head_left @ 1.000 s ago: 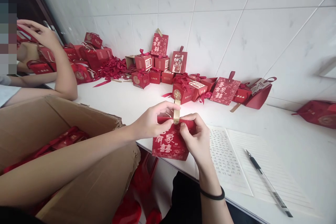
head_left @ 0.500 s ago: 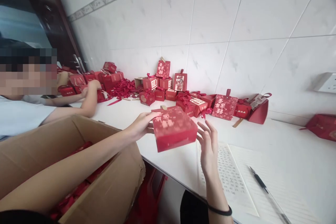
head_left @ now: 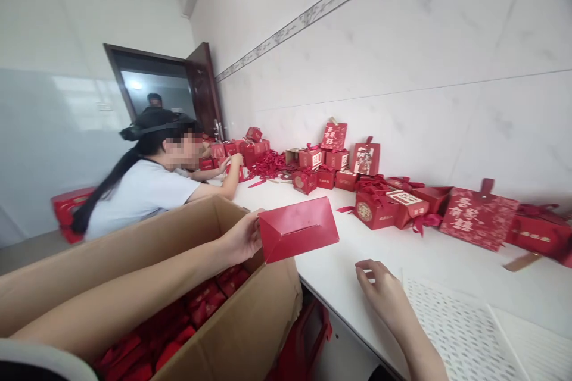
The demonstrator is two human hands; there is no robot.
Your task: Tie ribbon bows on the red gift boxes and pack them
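Observation:
A red gift box (head_left: 299,229) is gripped at its left end by my left hand (head_left: 247,237), above the rim of the cardboard carton. Its folded bottom face is turned toward me; its printed sides are hidden. My right hand (head_left: 378,286) is apart from the box, low over the white table beside the written notebook (head_left: 460,321). Its fingers are loosely bent and a little apart, with nothing in them. Inside the carton (head_left: 250,315) lie several red boxes (head_left: 205,300) with ribbons.
Red gift boxes (head_left: 375,209) and ribbons (head_left: 272,164) line the white table (head_left: 330,274) along the tiled wall. At the left a co-worker (head_left: 143,190) handles red boxes. A red stool (head_left: 308,339) stands below the table edge. Another person (head_left: 154,101) is in the doorway.
My left hand has swung the gift box leftward toward the carton and tipped it, bottom face showing. My right hand has come away from the box and lowered. The view has turned left.

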